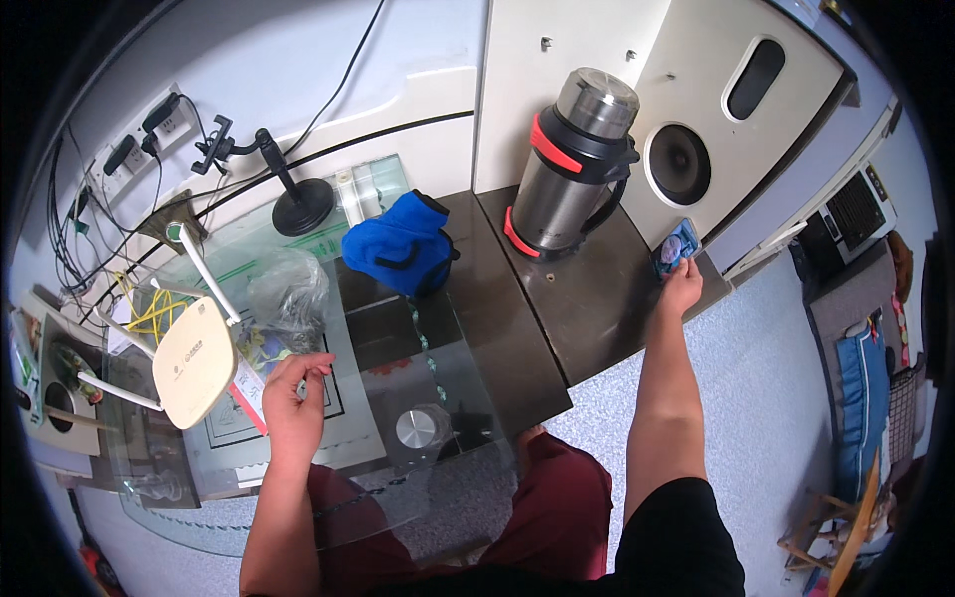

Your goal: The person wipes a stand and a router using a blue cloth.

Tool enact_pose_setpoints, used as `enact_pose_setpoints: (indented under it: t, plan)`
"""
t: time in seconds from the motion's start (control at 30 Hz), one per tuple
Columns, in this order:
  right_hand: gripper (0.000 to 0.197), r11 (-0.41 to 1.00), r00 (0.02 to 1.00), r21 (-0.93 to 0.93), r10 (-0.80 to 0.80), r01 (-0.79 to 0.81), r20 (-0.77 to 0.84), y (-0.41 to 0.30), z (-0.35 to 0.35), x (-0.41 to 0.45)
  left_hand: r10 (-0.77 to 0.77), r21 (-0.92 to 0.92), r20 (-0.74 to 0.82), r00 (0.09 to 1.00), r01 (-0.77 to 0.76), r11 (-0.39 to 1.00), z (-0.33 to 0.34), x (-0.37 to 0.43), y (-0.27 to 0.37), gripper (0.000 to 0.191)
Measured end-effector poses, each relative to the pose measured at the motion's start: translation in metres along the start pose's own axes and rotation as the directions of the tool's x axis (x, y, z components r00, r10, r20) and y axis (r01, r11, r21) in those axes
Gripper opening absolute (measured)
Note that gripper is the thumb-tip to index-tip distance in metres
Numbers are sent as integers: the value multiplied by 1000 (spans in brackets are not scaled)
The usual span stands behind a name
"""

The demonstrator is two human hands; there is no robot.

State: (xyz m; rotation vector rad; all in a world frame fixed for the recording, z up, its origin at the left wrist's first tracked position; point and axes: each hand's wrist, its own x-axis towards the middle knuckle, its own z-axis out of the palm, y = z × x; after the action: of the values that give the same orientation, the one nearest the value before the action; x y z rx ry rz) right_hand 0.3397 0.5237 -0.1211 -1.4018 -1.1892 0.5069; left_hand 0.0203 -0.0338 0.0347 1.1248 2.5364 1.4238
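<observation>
At the right, my right hand (pixel 680 285) grips the lower edge of a smartphone (pixel 677 246) with a lit picture on its screen. The phone is tilted up at the dark shelf's (pixel 597 313) outer edge, beside the speaker cabinet (pixel 642 168). My left hand (pixel 292 395) is over the glass tabletop (pixel 351 477), fingers curled and thumb close to the index finger. A small pale patch shows between them; whether it is held is unclear. Nearest that hand are a white router (pixel 195 362) with raised antennas and a crumpled clear plastic bag (pixel 289 295).
A steel vacuum flask (pixel 559 194) with red trim stands on the shelf. Left of it lies a blue fabric pouch (pixel 403 242). Behind are a black phone stand (pixel 302 205), a power strip (pixel 138 145) and tangled cables. A cushioned seat (pixel 850 306) is at far right.
</observation>
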Motion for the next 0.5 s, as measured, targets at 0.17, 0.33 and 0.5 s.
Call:
enact_pose_setpoints:
  t: [0.17, 0.33, 0.5]
  plan:
    - [32, 971, 977, -116, -210, 207, -18, 28, -12, 25, 24, 9, -1, 1000, -24, 1000, 3, 2, -5, 19]
    - [30, 988, 994, -149, -23, 39, 104, 8, -11, 20, 6, -5, -3, 1000, -6, 1000, 0, -1, -8, 20]
    - [36, 975, 992, -220, -7, 36, 129, 36, -31, 62, 37, -61, 6, 999, -36, 997, 13, 5, -7, 21]
